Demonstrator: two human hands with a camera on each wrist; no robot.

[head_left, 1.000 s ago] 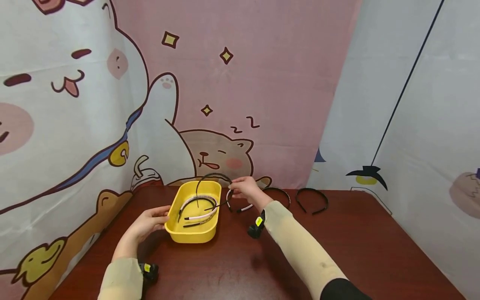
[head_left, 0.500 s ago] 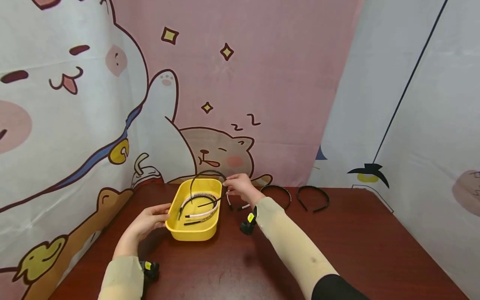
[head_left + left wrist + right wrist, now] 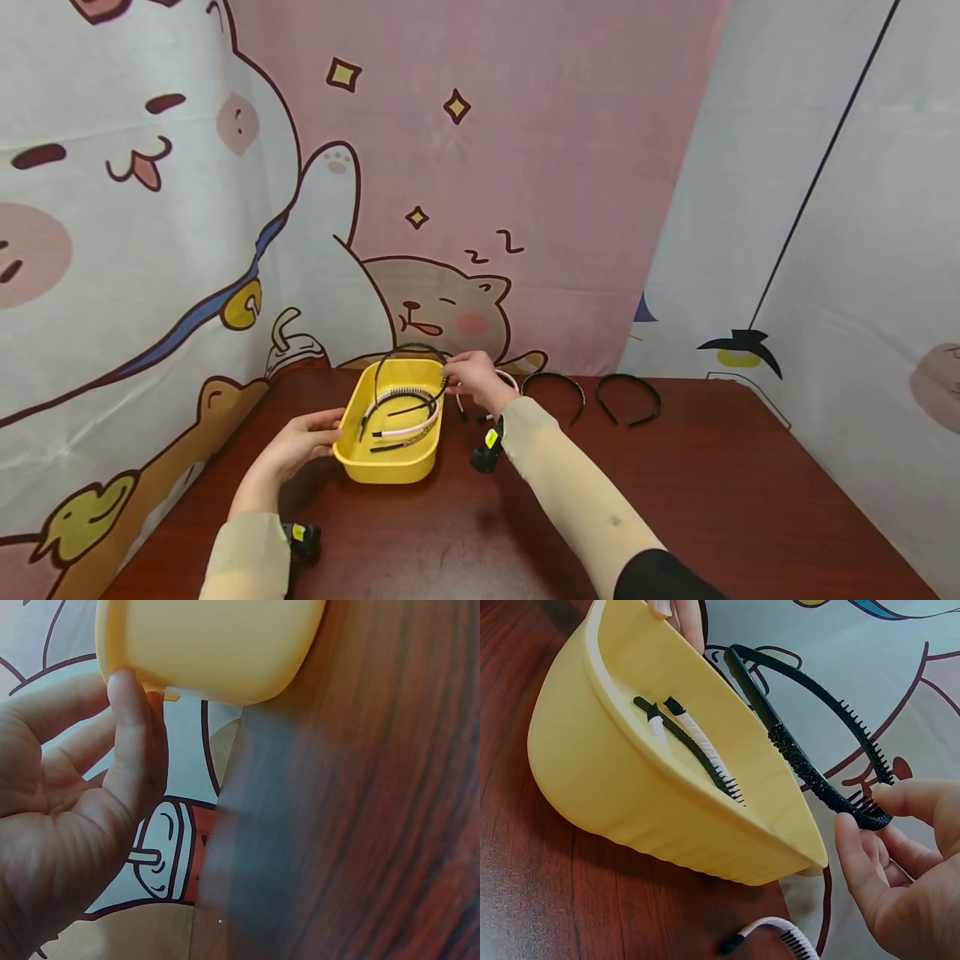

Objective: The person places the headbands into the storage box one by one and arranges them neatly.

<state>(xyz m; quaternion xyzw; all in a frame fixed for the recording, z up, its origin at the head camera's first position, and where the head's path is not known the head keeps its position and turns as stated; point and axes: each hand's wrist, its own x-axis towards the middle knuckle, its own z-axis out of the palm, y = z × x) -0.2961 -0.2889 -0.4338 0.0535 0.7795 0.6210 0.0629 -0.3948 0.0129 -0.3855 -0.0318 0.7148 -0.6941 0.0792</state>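
My right hand [image 3: 471,377] pinches a black toothed headband [image 3: 810,771] between thumb and fingers, by its curved top. Glittery black trim covers part of this headband, and its two ends point left, over the yellow plastic basin [image 3: 386,473]. At the basin's left side, my left hand [image 3: 306,437] grips the rim with thumb and fingers; its thumb [image 3: 129,694] lies against the yellow wall in the left wrist view. Inside the basin lie a pale pink toothed headband [image 3: 405,432] and a dark one [image 3: 686,740], overlapping. The basin wall partly hides them in the right wrist view.
Right of the basin, a pink-and-black headband [image 3: 776,924] lies on the brown table [image 3: 675,500], partly behind my right hand. Further right are two black headbands, one thin [image 3: 553,375] and one thicker [image 3: 630,377]. A cartoon-printed cloth [image 3: 562,167] hangs behind the table.
My right hand has shifted a little left with the black headband, bringing it further over the basin. More of the pink-and-black headband shows behind the hand. My left hand stays on the rim.
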